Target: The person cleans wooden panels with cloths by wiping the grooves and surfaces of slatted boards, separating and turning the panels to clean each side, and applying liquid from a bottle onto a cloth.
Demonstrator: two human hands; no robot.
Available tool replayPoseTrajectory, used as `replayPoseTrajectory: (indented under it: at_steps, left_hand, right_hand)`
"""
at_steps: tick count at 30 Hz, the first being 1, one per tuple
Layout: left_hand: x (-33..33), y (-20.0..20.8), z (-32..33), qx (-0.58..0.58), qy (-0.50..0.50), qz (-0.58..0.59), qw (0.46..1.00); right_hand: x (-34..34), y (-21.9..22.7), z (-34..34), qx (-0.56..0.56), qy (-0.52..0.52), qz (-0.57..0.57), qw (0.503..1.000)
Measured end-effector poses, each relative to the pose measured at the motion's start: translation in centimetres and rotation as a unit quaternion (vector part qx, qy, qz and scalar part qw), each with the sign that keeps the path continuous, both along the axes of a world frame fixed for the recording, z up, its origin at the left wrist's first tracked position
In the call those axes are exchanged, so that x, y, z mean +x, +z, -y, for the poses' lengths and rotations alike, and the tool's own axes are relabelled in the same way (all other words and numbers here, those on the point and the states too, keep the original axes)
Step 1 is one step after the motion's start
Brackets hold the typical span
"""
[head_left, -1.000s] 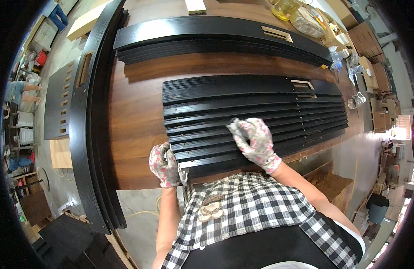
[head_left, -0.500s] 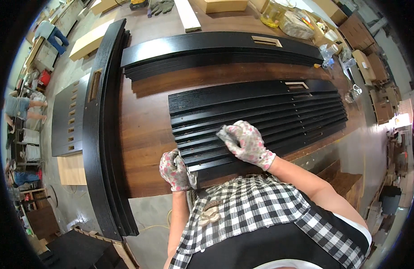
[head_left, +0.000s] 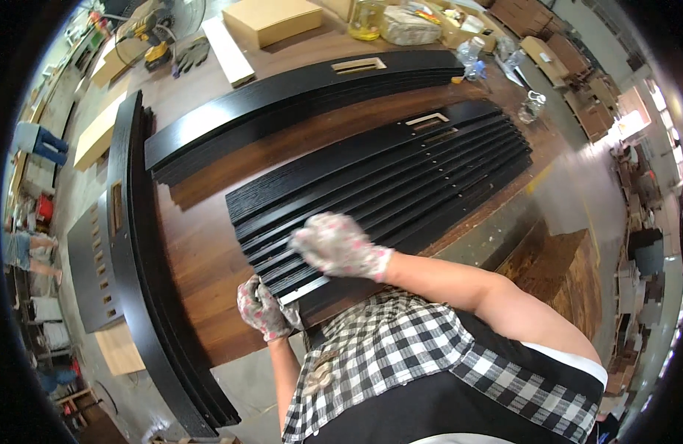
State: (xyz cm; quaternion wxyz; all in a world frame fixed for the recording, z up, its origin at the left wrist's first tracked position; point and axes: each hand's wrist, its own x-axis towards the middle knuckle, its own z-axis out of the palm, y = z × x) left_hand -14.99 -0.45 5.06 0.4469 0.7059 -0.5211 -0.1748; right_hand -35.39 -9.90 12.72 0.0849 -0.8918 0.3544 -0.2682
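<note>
Black wood-grain boards (head_left: 275, 194) lie overlapped in steps on the brown table before me, forming long parallel ridges. My right hand (head_left: 334, 244), in a white glove with pink flowers, is closed over the near left ridges. A small grey piece shows at its fingertips, smeared by motion; its kind cannot be made out. At the boards' near left corner is my left hand (head_left: 260, 307), in a matching glove, fingers curled in. A crumpled grey, cloth-like scrap (head_left: 292, 314) hangs from it beside the board end. Whether this hand also grips the board is hidden.
Beyond lies another stack of black boards (head_left: 282, 92); a third stack (head_left: 138, 259) runs along the left. A cordless drill (head_left: 158, 53), dark gloves (head_left: 190, 56), a cardboard box (head_left: 273, 21) and clear bottles (head_left: 471, 52) stand at the back. A person (head_left: 41, 144) is far left.
The view has swung, so the boards slant more and sit further left. My right hand has slid toward the boards' left ends. My left hand stays at the corner.
</note>
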Motion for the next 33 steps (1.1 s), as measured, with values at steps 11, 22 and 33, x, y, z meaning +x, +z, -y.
replayPoseTrajectory:
  at_steps: [11, 22, 33]
  left_hand:
    - [1.6, 1.0, 1.4, -0.012, 0.003, 0.015, 1.000]
    - [5.0, -1.1, 0.5, -0.019, -0.002, -0.014, 1.000]
    - [9.8, -3.3, -0.3, -0.003, -0.006, -0.058, 0.998]
  right_hand:
    - [-3.1, 1.4, -0.5, 0.017, -0.109, -0.022, 0.994]
    - [-15.7, 1.8, 0.6, 0.063, -0.297, -0.107, 0.947]
    - [-26.5, 0.7, 0.5, 0.007, -0.391, -0.074, 0.918]
